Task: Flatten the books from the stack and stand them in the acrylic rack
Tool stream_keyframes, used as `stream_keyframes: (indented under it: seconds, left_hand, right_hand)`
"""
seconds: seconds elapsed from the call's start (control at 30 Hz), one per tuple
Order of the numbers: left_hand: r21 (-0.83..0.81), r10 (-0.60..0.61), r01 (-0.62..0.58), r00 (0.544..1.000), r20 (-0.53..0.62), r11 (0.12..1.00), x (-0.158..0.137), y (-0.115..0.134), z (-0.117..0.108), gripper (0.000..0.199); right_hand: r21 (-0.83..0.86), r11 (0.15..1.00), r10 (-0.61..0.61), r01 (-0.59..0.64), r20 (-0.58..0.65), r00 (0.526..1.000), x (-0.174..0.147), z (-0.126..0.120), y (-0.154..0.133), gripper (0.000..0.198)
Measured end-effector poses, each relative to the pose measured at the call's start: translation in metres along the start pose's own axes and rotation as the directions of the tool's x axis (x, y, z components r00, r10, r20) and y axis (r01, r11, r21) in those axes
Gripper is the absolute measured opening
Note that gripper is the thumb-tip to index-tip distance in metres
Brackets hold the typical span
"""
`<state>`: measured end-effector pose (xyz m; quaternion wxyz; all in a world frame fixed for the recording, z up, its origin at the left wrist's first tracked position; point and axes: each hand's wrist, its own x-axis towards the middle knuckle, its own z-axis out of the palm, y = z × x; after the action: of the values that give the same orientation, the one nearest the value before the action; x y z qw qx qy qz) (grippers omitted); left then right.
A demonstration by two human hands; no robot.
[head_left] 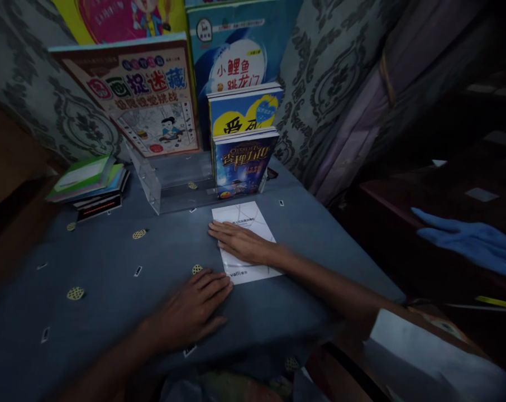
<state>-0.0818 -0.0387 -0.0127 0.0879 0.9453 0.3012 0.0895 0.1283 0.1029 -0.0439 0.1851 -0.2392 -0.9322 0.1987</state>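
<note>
A thin white booklet (259,271) with printed lettering lies flat on the blue-grey tablecloth (165,262). My right hand (241,241) rests palm down across its middle, with fingers stretched towards its left edge. Just left of the booklet's lower corner, my left hand (194,307) lies flat on the cloth, fingers extended and its tips by the corner. Neither hand grips anything. Beyond the booklet stands a clear acrylic rack (181,195). A small dark-blue book (242,167) stands upright in its right front part, before a blue and yellow book (242,111).
Taller picture books, one brown-edged (152,100) and one teal (236,44), stand at the back. A stack of booklets (89,181) lies left of the rack. To the right are a purple curtain (357,128), a blue glove (471,240) and a white sheet (429,357).
</note>
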Motion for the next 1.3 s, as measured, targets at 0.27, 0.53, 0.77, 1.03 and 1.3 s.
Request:
stream_keyframes:
  seconds: [0.27,0.53,0.77,1.03,1.3]
  left_hand:
    - [-0.019,-0.031,0.032,1.000,0.002,0.999,0.000,0.001,-0.002,0.055]
    - [-0.011,-0.021,0.021,1.000,0.001,1.000,0.000,0.002,-0.001,0.057]
    - [-0.052,-0.034,0.033,0.999,-0.012,0.998,0.001,0.003,-0.004,0.052]
    - [-0.141,-0.181,0.169,0.980,-0.078,0.976,0.027,-0.013,-0.001,0.034]
    - [-0.774,-0.559,0.344,0.829,-0.015,0.532,0.109,-0.057,0.012,0.049]
  right_hand:
    - [-0.092,0.987,0.126,-0.131,-0.058,0.990,0.014,-0.010,0.032,0.051]
    - [-0.200,0.910,0.314,-0.363,-0.241,0.918,-0.020,-0.012,0.052,0.058]
    - [-0.236,0.759,0.513,-0.607,-0.358,0.780,-0.061,-0.008,0.042,0.067]
    - [-0.282,0.702,0.543,-0.654,-0.384,0.747,-0.093,0.006,0.000,0.063]
    - [-0.298,0.758,0.466,-0.581,-0.377,0.801,-0.103,0.014,-0.043,0.056]
